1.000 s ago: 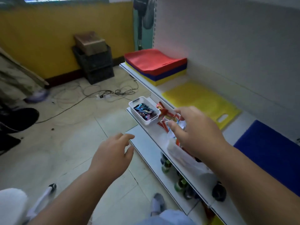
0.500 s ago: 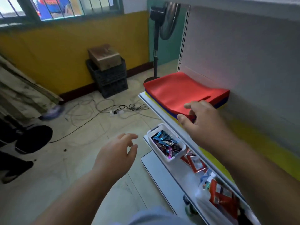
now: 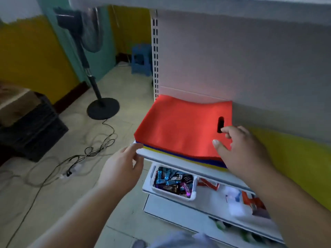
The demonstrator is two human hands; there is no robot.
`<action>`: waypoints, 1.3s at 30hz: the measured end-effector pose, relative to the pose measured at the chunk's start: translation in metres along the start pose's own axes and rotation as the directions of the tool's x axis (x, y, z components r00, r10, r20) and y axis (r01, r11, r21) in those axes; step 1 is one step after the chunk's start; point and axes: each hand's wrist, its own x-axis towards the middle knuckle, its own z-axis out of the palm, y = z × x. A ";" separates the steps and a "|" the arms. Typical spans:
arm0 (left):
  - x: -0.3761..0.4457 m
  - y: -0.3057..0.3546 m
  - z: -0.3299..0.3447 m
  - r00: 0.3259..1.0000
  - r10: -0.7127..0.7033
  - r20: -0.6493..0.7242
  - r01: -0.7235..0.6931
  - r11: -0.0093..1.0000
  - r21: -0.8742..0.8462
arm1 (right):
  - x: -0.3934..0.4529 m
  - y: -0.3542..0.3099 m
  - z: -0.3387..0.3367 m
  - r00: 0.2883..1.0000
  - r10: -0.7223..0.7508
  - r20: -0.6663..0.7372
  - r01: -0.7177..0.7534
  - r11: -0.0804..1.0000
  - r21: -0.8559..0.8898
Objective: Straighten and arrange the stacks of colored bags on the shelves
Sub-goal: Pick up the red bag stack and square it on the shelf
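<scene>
Both your forearms are reaching up from the bottom of the frame toward the white shelf [image 3: 161, 155] at centre. Your right hand [image 3: 240, 149] is hovering over the right end of the stack of bags [image 3: 180, 129], fingers loosely bent and spread, holding nothing; its fingertips [image 3: 223, 130] are sitting just beside the handle cutout [image 3: 220, 124] in the red bag on top, though you cannot tell whether they are touching the fabric. Your left hand [image 3: 121, 169] is lying lower and to the left, fingers relaxed and slightly apart, their tips meeting the shelf's front left corner, just below the stack's corner.

The stack is lying in the middle of the frame, flat on the shelf against the back panel, red on top with blue and yellow layers showing along its front edge. It is sitting between your two hands, nearer the right one. A yellow bag [image 3: 295, 158] is lying on the same shelf at the right of the frame, partly behind your right forearm.

On the shelf below, a small white bin [image 3: 172, 192] of wrapped sweets is sitting under the stack, between your wrists.
</scene>
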 end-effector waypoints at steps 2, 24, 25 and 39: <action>0.022 -0.008 -0.004 0.999 0.014 0.051 -0.012 0.999 -0.043 | -0.003 -0.004 0.004 0.996 0.086 0.008 -0.084 0.992 -0.091; 0.134 -0.051 -0.029 0.927 0.331 0.178 -0.311 0.942 -0.128 | -0.012 -0.048 0.081 0.946 0.316 -0.076 -0.312 0.820 -0.480; 0.136 -0.054 -0.033 0.928 0.326 0.181 -0.302 0.942 -0.149 | -0.015 -0.056 0.081 0.945 0.321 -0.062 -0.311 0.823 -0.476; 0.157 -0.094 -0.053 0.793 0.357 0.494 -0.117 0.884 -0.453 | -0.045 -0.096 0.077 0.812 0.548 0.200 -0.492 0.461 0.738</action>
